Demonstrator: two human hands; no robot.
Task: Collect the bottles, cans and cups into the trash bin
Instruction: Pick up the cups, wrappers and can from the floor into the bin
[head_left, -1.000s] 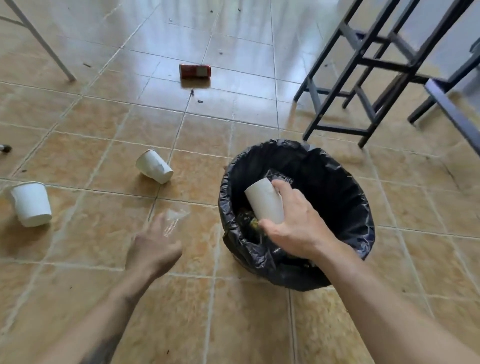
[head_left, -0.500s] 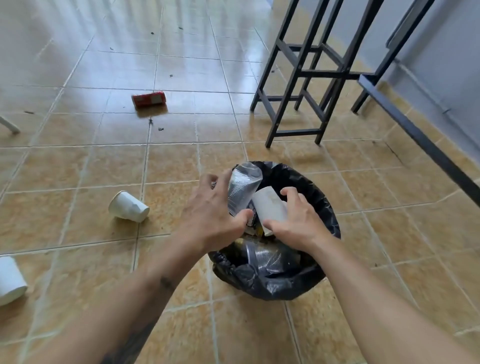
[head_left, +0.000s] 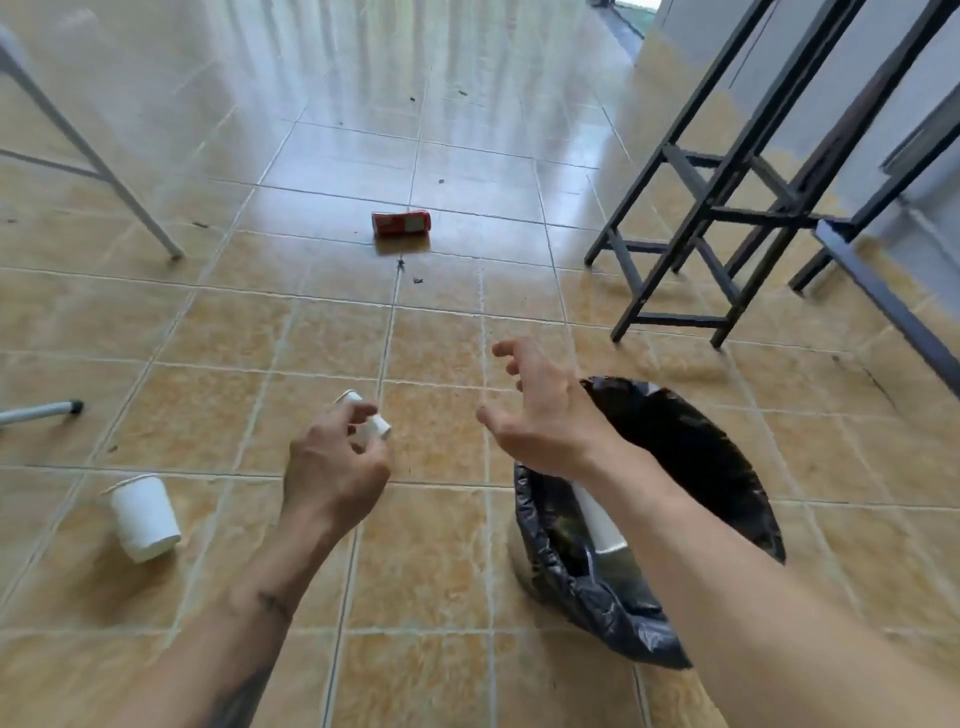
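The trash bin (head_left: 727, 499), lined with a black bag, stands on the tiled floor at the right. Inside it a white cup (head_left: 597, 525) shows under my right forearm. My right hand (head_left: 540, 415) hovers by the bin's left rim, fingers spread, holding nothing. My left hand (head_left: 337, 467) is loosely curled in front of a small white cup (head_left: 382, 426) lying on the floor; I cannot tell if they touch. Another white paper cup (head_left: 143, 517) lies at the left. A red can (head_left: 401, 222) lies on its side farther ahead.
Black metal stools (head_left: 727, 234) and a dark bench edge (head_left: 883, 296) stand at the right behind the bin. White table legs (head_left: 104, 171) rise at the far left, and a grey leg with a black tip (head_left: 52, 410) lies low on the left.
Both hands let go of a clear cup and a white cup over the bin. They have drawn away to the left, the left hand reaching the small cup on the floor.
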